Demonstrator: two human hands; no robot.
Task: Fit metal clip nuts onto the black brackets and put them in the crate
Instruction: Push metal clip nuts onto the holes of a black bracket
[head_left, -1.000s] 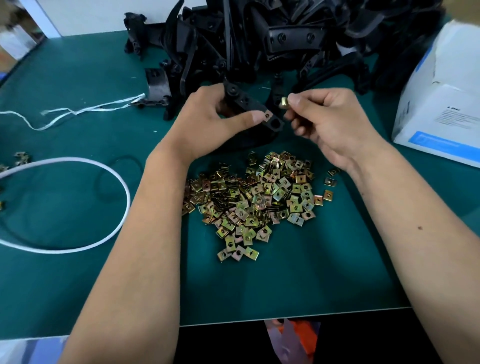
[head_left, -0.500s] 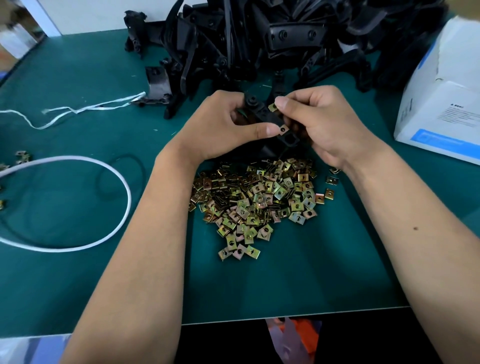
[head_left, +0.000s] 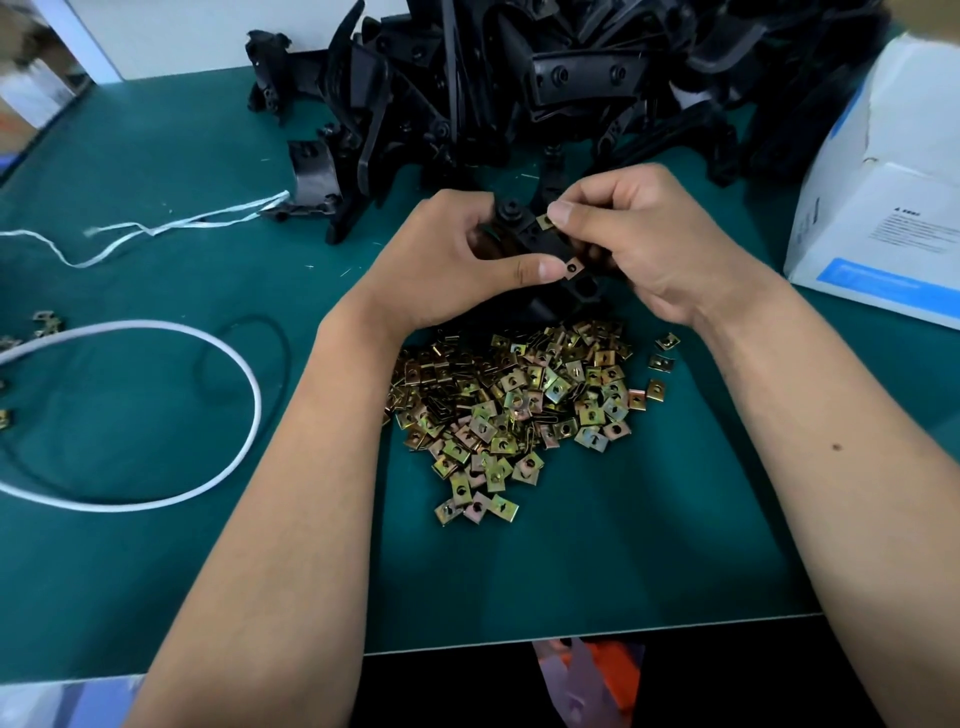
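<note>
My left hand (head_left: 441, 265) grips a black bracket (head_left: 540, 244) above the green mat, thumb beside a clip nut (head_left: 573, 267) seated on the bracket's near tab. My right hand (head_left: 639, 239) pinches a second clip nut (head_left: 544, 222) against the bracket's upper edge. A heap of loose brass-coloured clip nuts (head_left: 519, 405) lies on the mat just below both hands. A big pile of black brackets (head_left: 545, 78) fills the back of the table. No crate is in view.
A white and blue cardboard box (head_left: 883, 197) stands at the right. A white cord loop (head_left: 156, 415) and white string (head_left: 156, 228) lie at the left, with a few stray clip nuts (head_left: 47, 322) near the left edge. The table's front edge (head_left: 597, 631) runs below.
Both hands have drawn the bracket slightly nearer and lower. My right hand brought its clip nut from beside the bracket onto the bracket's upper edge.
</note>
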